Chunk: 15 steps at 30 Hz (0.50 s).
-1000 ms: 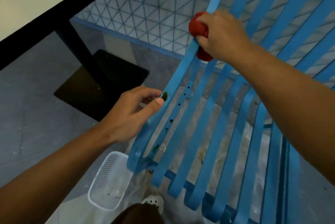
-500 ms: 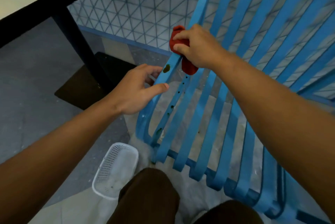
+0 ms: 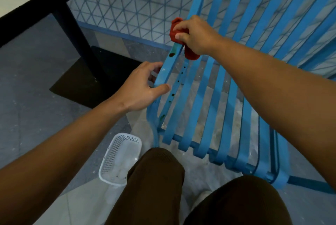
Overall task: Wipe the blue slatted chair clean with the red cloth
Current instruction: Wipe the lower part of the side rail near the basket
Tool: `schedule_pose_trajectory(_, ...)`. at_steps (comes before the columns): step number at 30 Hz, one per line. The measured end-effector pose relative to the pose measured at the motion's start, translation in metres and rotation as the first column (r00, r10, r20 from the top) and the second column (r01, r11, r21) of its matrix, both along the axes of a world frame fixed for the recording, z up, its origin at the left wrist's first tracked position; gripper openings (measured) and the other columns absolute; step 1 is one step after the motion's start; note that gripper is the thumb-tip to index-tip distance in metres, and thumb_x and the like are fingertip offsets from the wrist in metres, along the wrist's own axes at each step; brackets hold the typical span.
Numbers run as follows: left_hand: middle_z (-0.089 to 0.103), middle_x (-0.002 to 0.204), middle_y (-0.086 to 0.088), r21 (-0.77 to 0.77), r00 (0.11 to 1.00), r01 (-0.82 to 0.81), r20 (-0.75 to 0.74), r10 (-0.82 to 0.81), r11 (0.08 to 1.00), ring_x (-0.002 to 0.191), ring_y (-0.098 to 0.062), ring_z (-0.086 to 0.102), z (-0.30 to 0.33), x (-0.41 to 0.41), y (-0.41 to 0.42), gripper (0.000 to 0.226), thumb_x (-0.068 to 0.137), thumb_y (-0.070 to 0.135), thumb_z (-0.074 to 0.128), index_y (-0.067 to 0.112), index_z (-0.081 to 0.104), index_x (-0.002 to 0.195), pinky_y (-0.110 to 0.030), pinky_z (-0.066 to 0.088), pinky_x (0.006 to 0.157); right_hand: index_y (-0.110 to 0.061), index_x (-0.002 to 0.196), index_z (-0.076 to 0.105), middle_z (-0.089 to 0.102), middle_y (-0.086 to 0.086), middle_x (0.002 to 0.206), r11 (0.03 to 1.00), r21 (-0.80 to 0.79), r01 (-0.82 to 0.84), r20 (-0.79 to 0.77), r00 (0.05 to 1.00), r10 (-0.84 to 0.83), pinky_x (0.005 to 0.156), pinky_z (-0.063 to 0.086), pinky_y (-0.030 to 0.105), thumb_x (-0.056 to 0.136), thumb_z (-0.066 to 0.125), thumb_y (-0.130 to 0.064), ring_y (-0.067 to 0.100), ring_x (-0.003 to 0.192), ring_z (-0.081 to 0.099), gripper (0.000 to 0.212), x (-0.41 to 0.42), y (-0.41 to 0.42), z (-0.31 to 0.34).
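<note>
Most of the red cloth (image 3: pixel 190 52) is hidden under our right hand (image 3: pixel 197 36), whose grip is curled tight around it, pressing it onto the blue slatted chair's (image 3: pixel 218 97) outermost left slat. Our left hand (image 3: pixel 141 90) holds that slat lower down, thumb on top, fingers tucked behind.

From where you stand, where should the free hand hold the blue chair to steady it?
On the outermost slat of the chair, below the red cloth, coming from the open left side. The left hand sits there; the flat slat lets thumb and fingers pinch it.
</note>
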<state>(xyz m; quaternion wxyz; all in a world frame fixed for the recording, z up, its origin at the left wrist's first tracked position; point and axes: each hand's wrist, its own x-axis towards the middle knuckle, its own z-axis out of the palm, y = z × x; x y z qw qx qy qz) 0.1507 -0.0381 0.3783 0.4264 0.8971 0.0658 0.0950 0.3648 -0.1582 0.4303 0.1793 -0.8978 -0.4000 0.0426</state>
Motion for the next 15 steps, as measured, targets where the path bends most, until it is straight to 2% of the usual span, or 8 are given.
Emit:
schedule_pose_trajectory(4,0.051,0.113,0.010,-0.034,1.000,0.000,-0.007,0.000,0.999,0.097,-0.001,0.057,-0.002,-0.011,-0.002,0.059,0.087,0.039,0.074,0.030,0.053,0.141,-0.016,0.046,0.077,-0.027,0.122,0.072,0.059,0.011,0.120,0.999,0.034,0.040,-0.051,0.998,-0.038,0.095,0.040,0.027,0.097,0.064,-0.035,0.026,0.112,0.059,0.027,-0.010,0.000,-0.002)
schedule_pose_trajectory(8,0.053,0.120,0.009,-0.062,1.000,0.015,-0.015,-0.016,0.998,0.103,0.000,0.057,-0.003,-0.020,-0.004,0.060,0.087,0.035,0.075,0.030,0.052,0.142,-0.017,0.052,0.079,-0.025,0.122,0.073,0.054,0.002,0.107,1.000,0.020,-0.007,-0.022,1.000,0.007,0.089,0.035,0.025,0.097,0.065,-0.032,0.023,0.109,0.058,0.026,-0.036,-0.008,0.000)
schedule_pose_trajectory(13,0.057,0.121,0.005,-0.088,0.997,0.077,-0.018,-0.079,0.993,0.104,0.002,0.058,0.000,-0.026,0.003,0.061,0.088,0.028,0.076,0.028,0.051,0.143,-0.014,0.054,0.078,-0.029,0.126,0.071,0.057,0.006,0.114,0.997,0.037,-0.066,0.008,0.998,0.066,0.096,0.038,0.033,0.099,0.063,-0.035,0.025,0.112,0.054,0.029,-0.069,-0.018,-0.004)
schedule_pose_trajectory(15,0.058,0.120,0.004,-0.103,0.994,0.102,-0.014,-0.104,0.989,0.103,0.000,0.058,0.001,-0.028,0.004,0.060,0.088,0.025,0.076,0.029,0.051,0.143,-0.017,0.055,0.079,-0.029,0.129,0.070,0.055,0.002,0.115,0.996,0.032,-0.084,0.001,0.996,0.084,0.100,0.040,0.036,0.100,0.062,-0.036,0.021,0.113,0.053,0.031,-0.069,-0.020,-0.003)
